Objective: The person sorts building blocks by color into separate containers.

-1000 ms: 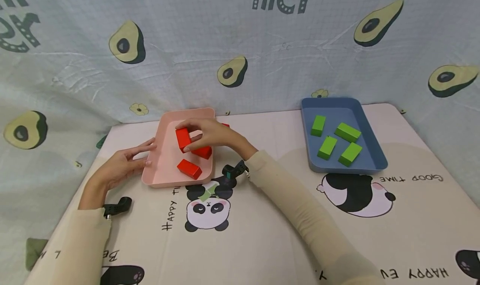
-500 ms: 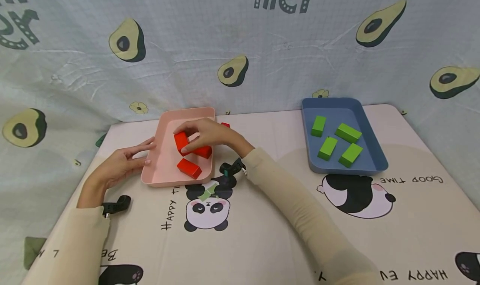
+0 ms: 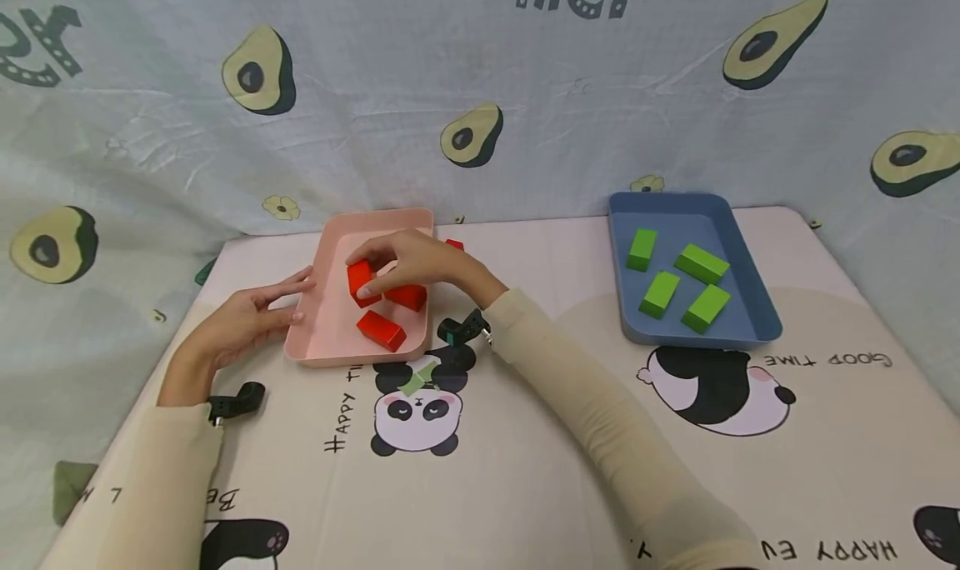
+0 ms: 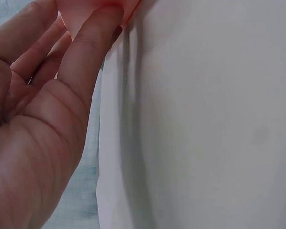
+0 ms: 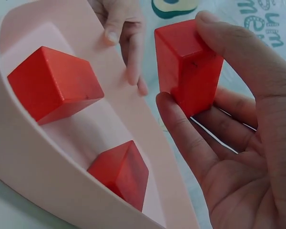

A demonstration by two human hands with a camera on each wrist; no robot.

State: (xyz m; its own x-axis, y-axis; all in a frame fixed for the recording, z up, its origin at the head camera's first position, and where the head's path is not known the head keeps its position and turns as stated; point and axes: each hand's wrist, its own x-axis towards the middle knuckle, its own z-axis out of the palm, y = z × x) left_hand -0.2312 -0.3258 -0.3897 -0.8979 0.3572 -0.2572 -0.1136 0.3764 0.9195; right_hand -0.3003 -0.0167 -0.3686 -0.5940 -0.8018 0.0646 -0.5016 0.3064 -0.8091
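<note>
My right hand [image 3: 416, 262] pinches a red block [image 3: 362, 280] between thumb and fingers over the pink tray [image 3: 322, 337]. In the right wrist view this block [image 5: 188, 67] stands upright in the grip, its lower end among the fingers. Whether it touches the tray floor I cannot tell. A second red block [image 3: 407, 297] lies in the tray close by the hand, and a third red block [image 3: 382, 331] near the front. My left hand [image 3: 243, 328] rests its thumb and fingertips against the tray's left rim; in the left wrist view the thumb [image 4: 93, 43] presses on pink plastic.
A blue tray [image 3: 757, 307] with several green blocks [image 3: 701, 263] stands at the right. Behind my right wrist, outside the pink tray, a bit of another red block [image 3: 454, 244] shows. A printed cloth backdrop [image 3: 375, 70] rises behind the table [image 3: 510, 437].
My right hand has shifted slightly left and down with the red block, which has tilted a little. My left hand stays at the rim. The head view has dipped slightly.
</note>
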